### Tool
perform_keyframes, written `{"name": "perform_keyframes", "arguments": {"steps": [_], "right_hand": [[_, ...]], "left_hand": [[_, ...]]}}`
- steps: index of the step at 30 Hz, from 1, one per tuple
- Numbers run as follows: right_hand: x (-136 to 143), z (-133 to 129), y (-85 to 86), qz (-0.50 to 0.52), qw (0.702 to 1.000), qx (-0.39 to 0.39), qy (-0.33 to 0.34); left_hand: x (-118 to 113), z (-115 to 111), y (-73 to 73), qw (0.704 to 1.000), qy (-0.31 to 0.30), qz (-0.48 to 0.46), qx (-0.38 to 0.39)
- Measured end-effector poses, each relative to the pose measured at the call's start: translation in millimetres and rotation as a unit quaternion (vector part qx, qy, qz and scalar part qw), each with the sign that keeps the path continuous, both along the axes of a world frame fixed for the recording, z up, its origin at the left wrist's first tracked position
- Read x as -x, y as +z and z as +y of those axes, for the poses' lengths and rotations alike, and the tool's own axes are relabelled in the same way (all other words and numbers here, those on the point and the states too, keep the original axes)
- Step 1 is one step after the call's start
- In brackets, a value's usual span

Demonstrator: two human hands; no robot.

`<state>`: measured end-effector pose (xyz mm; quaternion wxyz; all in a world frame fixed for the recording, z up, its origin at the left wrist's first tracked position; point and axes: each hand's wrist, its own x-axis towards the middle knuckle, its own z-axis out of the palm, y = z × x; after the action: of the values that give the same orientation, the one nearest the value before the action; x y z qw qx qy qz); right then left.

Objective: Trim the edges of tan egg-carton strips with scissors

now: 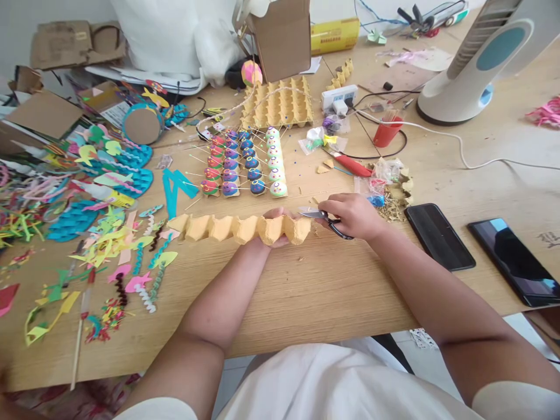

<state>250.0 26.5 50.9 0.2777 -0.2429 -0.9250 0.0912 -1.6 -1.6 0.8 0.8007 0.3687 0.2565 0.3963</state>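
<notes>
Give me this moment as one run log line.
left hand: holds egg-carton strip | right hand: holds scissors at strip's right end | beyond: painted cups in rows

We slant left forearm [231, 289] up from lower left, left hand [275, 213] partly hidden, curled at frame centre; right forearm [415, 280] from lower right, right hand [353, 213] gripping, back upward, right of centre.

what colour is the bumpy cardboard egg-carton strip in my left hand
The bumpy cardboard strip is plain yellowish tan, seen best in the head view.
</notes>
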Motion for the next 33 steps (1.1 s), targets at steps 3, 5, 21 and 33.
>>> {"name": "perform_keyframes", "arguments": {"steps": [3, 5, 21, 33], "right_hand": [[3, -2, 0.5, 0.048, 0.997, 0.045, -0.043], [7, -4, 0.9, 0.097, 0.988, 0.103, -0.068], [31, -4, -7.3, 0.399, 0.75, 0.525, -0.05], [27, -15, -9.1, 0.195, 0.953, 0.217, -0.078]], "left_hand": [[-1, 1, 4.0, 1.0, -0.016, 0.007, -0.026], [-3, 1, 8.3, 0.999, -0.029, 0.016, -0.017], [-11, -3, 33.3, 0.97, 0.092, -0.087, 0.206], [-17, -11, 43.4, 0.965, 0.13, -0.133, 0.183]]}}
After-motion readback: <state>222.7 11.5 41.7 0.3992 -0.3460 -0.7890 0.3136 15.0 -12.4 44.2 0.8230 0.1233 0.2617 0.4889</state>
